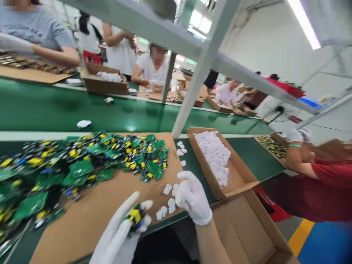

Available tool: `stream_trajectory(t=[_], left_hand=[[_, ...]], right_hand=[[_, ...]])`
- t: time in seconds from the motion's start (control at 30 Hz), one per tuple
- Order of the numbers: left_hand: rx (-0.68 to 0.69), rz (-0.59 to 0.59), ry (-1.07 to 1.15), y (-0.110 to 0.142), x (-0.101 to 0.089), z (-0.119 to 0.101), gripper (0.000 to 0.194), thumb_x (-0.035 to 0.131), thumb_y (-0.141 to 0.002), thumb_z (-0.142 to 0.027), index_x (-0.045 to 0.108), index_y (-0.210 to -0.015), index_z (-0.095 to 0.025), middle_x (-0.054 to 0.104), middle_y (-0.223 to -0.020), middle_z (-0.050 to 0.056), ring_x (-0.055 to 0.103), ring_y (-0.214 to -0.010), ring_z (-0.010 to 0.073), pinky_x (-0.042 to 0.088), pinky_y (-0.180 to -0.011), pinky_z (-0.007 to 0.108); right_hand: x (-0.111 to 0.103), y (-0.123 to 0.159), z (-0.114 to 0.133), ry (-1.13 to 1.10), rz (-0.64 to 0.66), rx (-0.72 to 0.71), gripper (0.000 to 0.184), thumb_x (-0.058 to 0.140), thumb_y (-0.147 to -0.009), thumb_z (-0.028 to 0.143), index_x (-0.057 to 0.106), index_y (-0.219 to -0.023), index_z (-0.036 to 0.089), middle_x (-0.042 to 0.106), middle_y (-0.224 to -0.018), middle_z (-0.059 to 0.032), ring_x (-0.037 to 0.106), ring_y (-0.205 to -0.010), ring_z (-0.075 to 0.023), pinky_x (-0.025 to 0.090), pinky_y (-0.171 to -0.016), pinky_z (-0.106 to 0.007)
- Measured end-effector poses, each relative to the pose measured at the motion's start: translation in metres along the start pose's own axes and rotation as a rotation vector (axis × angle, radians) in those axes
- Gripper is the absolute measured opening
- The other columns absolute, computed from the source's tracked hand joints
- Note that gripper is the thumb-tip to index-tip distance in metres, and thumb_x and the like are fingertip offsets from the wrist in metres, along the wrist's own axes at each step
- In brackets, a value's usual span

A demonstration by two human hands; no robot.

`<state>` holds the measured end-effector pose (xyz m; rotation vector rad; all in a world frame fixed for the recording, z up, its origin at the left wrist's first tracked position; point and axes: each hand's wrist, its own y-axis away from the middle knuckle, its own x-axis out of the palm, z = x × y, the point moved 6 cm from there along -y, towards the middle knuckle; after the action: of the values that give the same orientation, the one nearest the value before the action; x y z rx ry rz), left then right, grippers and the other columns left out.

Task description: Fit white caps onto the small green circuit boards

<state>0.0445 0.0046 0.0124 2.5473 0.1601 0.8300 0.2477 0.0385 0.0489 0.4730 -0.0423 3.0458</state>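
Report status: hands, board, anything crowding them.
Left hand gloved, gripping a green circuit board. Right hand gloved, on small white plastic pieces. Heap of circuit boards to the left, box of white pieces to the right; nothing blocking.

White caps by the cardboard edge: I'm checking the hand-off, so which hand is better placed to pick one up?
Probably the right hand: it rests on the white caps, while the left hand holds a circuit board.

Two gloved hands — left (125,229), right (192,198) — with one circuit board (135,216) in the left. Roughly seven loose white caps (168,200) lie nearby. Boards in the green pile (82,165) and caps in one cardboard box (236,179) — too many to count.
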Motion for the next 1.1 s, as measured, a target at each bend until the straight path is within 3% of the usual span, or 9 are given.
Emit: stream_trajectory(t=[0.1,0.23,0.3,0.37,0.47,0.57,0.77,0.93,1.1], left_hand=[[-0.101,0.156,0.163,0.014,0.025,-0.004,0.055,0.075,-0.079,-0.044,0.067,-0.13,-0.025,0.075,-0.118,0.01,0.071,-0.105,0.0272,0.058,-0.096,0.039],[-0.105,0.288,0.248,0.018,0.036,-0.011,0.037,0.07,-0.088,-0.038,0.071,-0.122,-0.024,0.076,-0.112,0.009,0.072,-0.098,0.0212,0.058,-0.089,0.031],[-0.088,0.291,0.232,0.018,0.033,-0.011,0.034,0.067,-0.091,-0.04,0.071,-0.12,-0.023,0.076,-0.109,0.009,0.073,-0.091,0.0192,0.059,-0.081,0.027],[-0.049,0.295,0.182,0.019,0.03,-0.011,0.033,0.065,-0.093,-0.042,0.07,-0.119,-0.023,0.076,-0.106,0.008,0.072,-0.082,0.0175,0.058,-0.073,0.026],[0.112,0.294,0.04,0.019,0.025,-0.015,0.035,0.07,-0.089,-0.04,0.068,-0.12,-0.025,0.074,-0.113,0.008,0.072,-0.088,0.018,0.059,-0.079,0.027],[0.259,0.289,-0.057,0.022,0.024,-0.019,0.051,0.077,-0.085,-0.03,0.059,-0.133,-0.032,0.07,-0.128,0.006,0.068,-0.113,0.0213,0.055,-0.099,0.031],[0.396,0.331,-0.244,0.029,0.024,-0.015,0.048,0.071,-0.087,-0.018,0.061,-0.132,-0.03,0.065,-0.137,0.009,0.062,-0.126,0.0267,0.053,-0.104,0.035],[0.596,0.321,-0.36,0.03,0.021,-0.016,0.053,0.071,-0.084,-0.009,0.06,-0.13,-0.032,0.058,-0.142,0.01,0.06,-0.128,0.0294,0.052,-0.106,0.044],[1.03,0.312,-0.604,0.033,0.024,-0.026,0.061,0.075,-0.079,-0.008,0.055,-0.133,-0.026,0.061,-0.135,0.015,0.062,-0.125,0.0284,0.056,-0.1,0.043]], right_hand=[[0.014,0.01,0.004,0.04,0.148,0.071,0.028,0.076,-0.086,0.047,0.067,-0.097,0.022,0.07,-0.07,-0.0007,0.057,-0.05,-0.0092,0.047,-0.051,-0.021],[0.033,0.017,0.016,0.216,0.273,0.003,0.025,0.068,-0.092,0.047,0.074,-0.105,0.026,0.068,-0.117,-0.0084,0.066,-0.075,-0.0148,0.058,-0.072,-0.032],[0.042,0.022,0.025,0.329,0.281,-0.097,0.021,0.065,-0.095,0.042,0.074,-0.105,0.027,0.07,-0.112,-0.0082,0.068,-0.09,-0.0194,0.059,-0.078,-0.035],[0.048,0.027,0.03,0.356,0.232,-0.147,0.02,0.066,-0.096,0.038,0.072,-0.11,0.027,0.073,-0.088,-0.0049,0.07,-0.086,-0.0197,0.06,-0.075,-0.034],[0.051,0.034,0.03,0.336,0.072,-0.153,0.016,0.067,-0.095,0.034,0.069,-0.11,0.027,0.071,-0.07,0.0011,0.068,-0.065,-0.0159,0.06,-0.065,-0.031],[0.052,0.039,0.03,0.478,-0.05,-0.22,0.011,0.07,-0.093,0.027,0.07,-0.104,0.027,0.075,-0.08,-0.0003,0.071,-0.074,-0.0173,0.06,-0.07,-0.031],[0.059,0.038,0.028,0.584,0.042,-0.311,0.025,0.069,-0.091,0.022,0.067,-0.115,0.029,0.073,-0.095,-0.0034,0.07,-0.092,-0.0204,0.059,-0.086,-0.035],[0.056,0.039,0.03,0.602,-0.047,-0.306,0.014,0.067,-0.093,0.019,0.069,-0.104,0.027,0.073,-0.093,-0.0011,0.069,-0.094,-0.0183,0.045,-0.11,-0.042],[0.061,0.038,0.028,0.524,0.001,-0.262,0.009,0.067,-0.092,0.016,0.068,-0.096,0.025,0.072,-0.093,-0.003,0.069,-0.101,-0.0195,0.059,-0.086,-0.031]])
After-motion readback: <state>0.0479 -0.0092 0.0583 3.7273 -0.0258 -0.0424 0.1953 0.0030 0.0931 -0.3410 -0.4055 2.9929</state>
